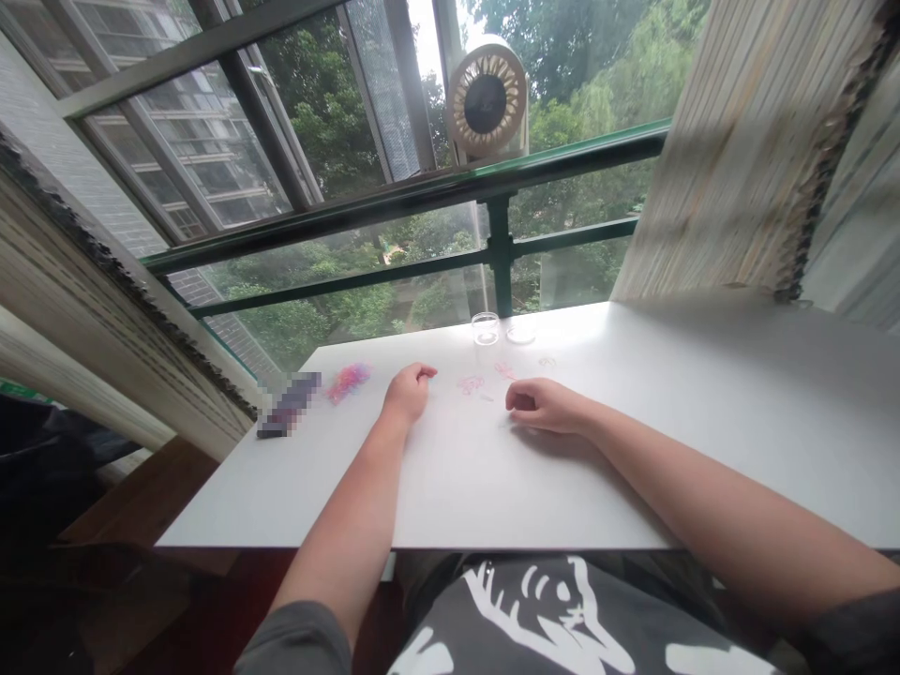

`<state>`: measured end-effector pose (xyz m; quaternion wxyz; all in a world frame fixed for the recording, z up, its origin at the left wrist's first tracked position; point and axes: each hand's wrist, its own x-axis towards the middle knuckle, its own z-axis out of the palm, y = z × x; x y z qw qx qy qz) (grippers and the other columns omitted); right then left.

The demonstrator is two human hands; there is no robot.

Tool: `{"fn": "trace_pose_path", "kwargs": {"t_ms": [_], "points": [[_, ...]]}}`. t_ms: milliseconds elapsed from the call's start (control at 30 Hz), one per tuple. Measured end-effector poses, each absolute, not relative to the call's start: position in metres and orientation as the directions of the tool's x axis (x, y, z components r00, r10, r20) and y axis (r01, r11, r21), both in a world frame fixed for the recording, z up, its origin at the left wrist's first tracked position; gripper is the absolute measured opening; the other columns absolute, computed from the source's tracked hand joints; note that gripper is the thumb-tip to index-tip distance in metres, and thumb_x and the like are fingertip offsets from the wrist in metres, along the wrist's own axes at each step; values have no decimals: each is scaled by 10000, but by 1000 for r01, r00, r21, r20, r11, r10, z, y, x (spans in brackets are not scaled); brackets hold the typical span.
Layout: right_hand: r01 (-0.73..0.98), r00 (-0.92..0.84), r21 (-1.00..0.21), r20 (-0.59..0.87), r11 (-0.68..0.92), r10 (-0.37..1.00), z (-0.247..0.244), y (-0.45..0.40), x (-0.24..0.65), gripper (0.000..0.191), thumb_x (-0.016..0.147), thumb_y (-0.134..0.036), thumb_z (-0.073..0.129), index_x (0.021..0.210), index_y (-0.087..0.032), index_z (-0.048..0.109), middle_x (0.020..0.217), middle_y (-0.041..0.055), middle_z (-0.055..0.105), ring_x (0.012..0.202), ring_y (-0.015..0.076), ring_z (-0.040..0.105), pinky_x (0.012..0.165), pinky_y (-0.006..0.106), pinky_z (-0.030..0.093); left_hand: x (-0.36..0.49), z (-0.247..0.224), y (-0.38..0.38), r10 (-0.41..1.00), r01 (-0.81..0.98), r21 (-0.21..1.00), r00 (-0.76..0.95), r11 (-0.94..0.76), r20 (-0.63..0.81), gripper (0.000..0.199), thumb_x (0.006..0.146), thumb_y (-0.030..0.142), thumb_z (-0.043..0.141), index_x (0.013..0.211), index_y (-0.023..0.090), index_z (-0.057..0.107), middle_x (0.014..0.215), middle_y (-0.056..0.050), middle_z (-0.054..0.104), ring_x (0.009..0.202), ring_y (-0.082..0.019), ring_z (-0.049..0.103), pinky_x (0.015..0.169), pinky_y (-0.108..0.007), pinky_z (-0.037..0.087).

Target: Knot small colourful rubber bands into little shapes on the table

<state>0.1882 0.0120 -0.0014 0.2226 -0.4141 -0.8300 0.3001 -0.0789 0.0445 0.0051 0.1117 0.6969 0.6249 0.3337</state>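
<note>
My left hand (408,392) is over the white table, left of the middle, its fingers curled and drawn together at the tips. A faint bluish speck shows by those fingertips, too small to name. To the right, my right hand (547,405) rests low over the tabletop with fingers bent towards the thumb; whatever may be in them is hidden. Between the hands lie a loose cluster of small pink pieces (471,384) and, beyond the right fingers, another pink cluster (503,370). A heap of small red, orange and purple pieces (350,382) sits left of my left hand.
Two clear round containers, a left one (485,329) and a right one (521,332), stand near the far edge of the white table (450,487). A dark blurred object (290,405) lies at the left. A round fan (487,98) stands by the window above the green railing (394,211).
</note>
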Motion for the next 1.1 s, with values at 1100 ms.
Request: {"fn": "trace_pose_path", "kwargs": {"t_ms": [1100], "points": [[606, -564, -529, 243, 595, 790, -3, 6, 178, 106, 758, -176, 496, 764, -163, 601, 718, 40, 617, 631, 143, 513, 601, 243, 381, -17, -4, 8, 803, 683, 424, 528, -595, 277, 146, 767, 283, 556, 813, 215, 677, 833, -27, 635, 718, -137, 572, 701, -253, 459]]}}
